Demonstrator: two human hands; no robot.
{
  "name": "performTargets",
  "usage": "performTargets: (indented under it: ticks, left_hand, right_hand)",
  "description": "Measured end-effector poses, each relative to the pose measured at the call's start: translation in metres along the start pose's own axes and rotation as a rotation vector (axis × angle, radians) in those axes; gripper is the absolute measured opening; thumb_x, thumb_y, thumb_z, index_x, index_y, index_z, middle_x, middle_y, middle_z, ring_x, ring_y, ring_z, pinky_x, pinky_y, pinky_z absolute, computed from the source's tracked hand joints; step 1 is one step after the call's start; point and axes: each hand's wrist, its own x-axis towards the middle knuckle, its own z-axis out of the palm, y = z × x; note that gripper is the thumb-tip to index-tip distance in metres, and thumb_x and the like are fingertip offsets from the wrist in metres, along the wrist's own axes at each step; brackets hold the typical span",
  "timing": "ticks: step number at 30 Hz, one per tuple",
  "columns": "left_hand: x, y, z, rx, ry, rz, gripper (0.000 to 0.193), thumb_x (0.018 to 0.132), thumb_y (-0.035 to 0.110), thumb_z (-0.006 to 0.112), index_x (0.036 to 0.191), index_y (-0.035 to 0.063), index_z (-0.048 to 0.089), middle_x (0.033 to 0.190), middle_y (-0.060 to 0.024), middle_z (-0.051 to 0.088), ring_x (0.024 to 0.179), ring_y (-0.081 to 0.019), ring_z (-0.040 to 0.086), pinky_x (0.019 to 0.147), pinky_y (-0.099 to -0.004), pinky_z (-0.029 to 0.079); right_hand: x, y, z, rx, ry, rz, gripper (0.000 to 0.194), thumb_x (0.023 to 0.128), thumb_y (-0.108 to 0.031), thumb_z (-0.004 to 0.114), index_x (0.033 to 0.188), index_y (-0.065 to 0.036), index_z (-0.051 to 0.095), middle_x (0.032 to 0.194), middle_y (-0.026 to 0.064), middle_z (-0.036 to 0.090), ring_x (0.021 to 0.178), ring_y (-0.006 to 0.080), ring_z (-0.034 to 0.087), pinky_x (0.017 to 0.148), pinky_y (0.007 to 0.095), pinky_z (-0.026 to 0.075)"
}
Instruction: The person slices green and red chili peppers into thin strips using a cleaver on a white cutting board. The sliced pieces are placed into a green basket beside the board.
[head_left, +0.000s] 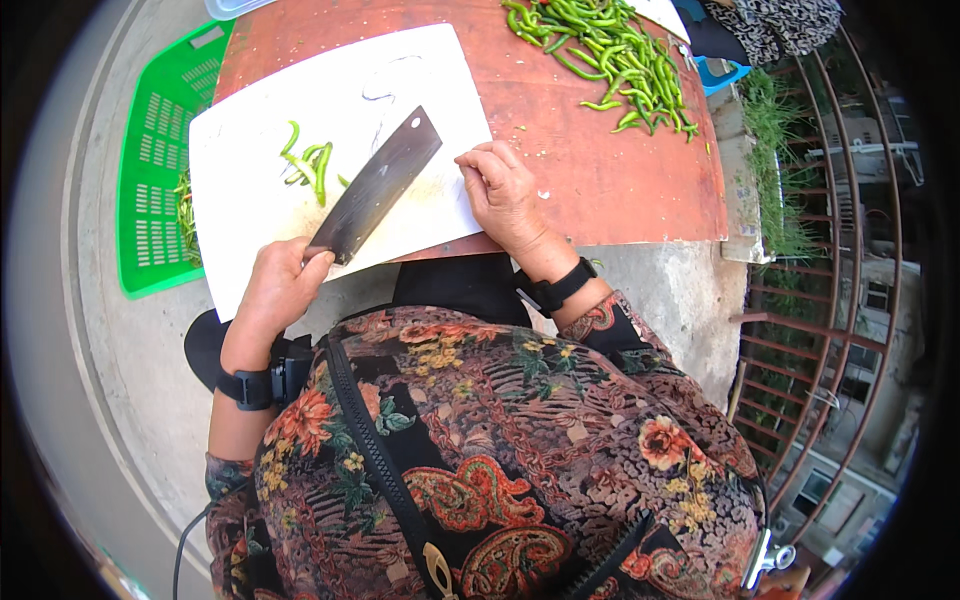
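My left hand (285, 281) grips the handle end of a dark-bladed cleaver (382, 187) at the near edge of a white cutting board (240, 150). The blade lies slanted over the board, its holed far corner pointing away and to the right. A few green chili peppers (306, 163) lie in a small bunch left of the blade, and a green piece (343, 181) shows against its edge. My right hand (501, 191) is over the board's right edge, apart from the cleaver. Its fingers are curled in, with nothing visible between them.
A reddish wooden tabletop (622, 187) carries a large heap of green chili peppers (630, 67) at the far right. Left of the board, a green plastic basket (142, 255) holds cut green pieces (184, 210). Another person's patterned clothing (787, 26) shows top right, near metal railings (832, 225).
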Motion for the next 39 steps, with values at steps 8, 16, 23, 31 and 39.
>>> performTargets:
  ticks: [8,16,23,31,39]
  left_hand:
    - [0.008,-0.026,-0.012,0.283,0.380,0.171,0.024,0.089,0.016,0.061,0.085,-0.0074,0.063,0.070,-0.0259,0.061,0.061,-0.0394,0.062,0.058,-0.0401,0.049]
    - [0.007,-0.032,-0.002,0.102,0.223,0.028,0.024,0.089,0.016,0.062,0.092,-0.0077,0.066,0.077,-0.0236,0.067,0.067,-0.0371,0.066,0.063,-0.0389,0.051]
    - [0.014,-0.042,0.002,0.181,0.260,0.022,0.025,0.088,0.017,0.061,0.092,-0.0065,0.067,0.082,-0.0251,0.068,0.076,-0.0389,0.068,0.070,-0.0416,0.053]
    - [0.013,-0.043,0.002,0.116,0.245,0.013,0.025,0.090,0.017,0.061,0.093,-0.0063,0.067,0.083,-0.0243,0.069,0.075,-0.0367,0.068,0.070,-0.0399,0.053]
    - [0.012,-0.049,0.003,0.046,0.238,-0.027,0.026,0.090,0.017,0.061,0.096,-0.0067,0.067,0.084,-0.0243,0.069,0.076,-0.0363,0.069,0.070,-0.0400,0.053]
  right_hand:
    - [0.004,0.090,-0.096,-0.425,0.172,0.277,0.012,0.080,-0.002,0.065,0.091,-0.004,0.069,0.086,0.0149,0.064,0.077,0.0335,0.064,0.068,0.0399,0.053]
    - [0.028,0.146,-0.131,-0.773,-0.119,0.167,0.040,0.079,0.006,0.052,0.115,-0.006,0.063,0.121,0.0130,0.060,0.117,0.0323,0.051,0.098,0.0408,0.045]
    - [0.042,0.130,-0.103,-0.486,-0.194,0.282,0.032,0.079,-0.001,0.059,0.110,-0.006,0.066,0.106,0.0175,0.065,0.104,0.0384,0.059,0.092,0.0444,0.049]
    - [0.067,0.139,-0.116,-0.855,-0.196,0.501,0.022,0.086,-0.018,0.059,0.103,-0.008,0.069,0.110,0.0173,0.065,0.104,0.0363,0.060,0.089,0.0457,0.050]
    - [0.057,0.127,-0.099,-0.416,0.174,0.564,0.015,0.083,-0.008,0.065,0.097,-0.004,0.070,0.093,0.0120,0.070,0.086,0.0220,0.068,0.074,0.0345,0.054]
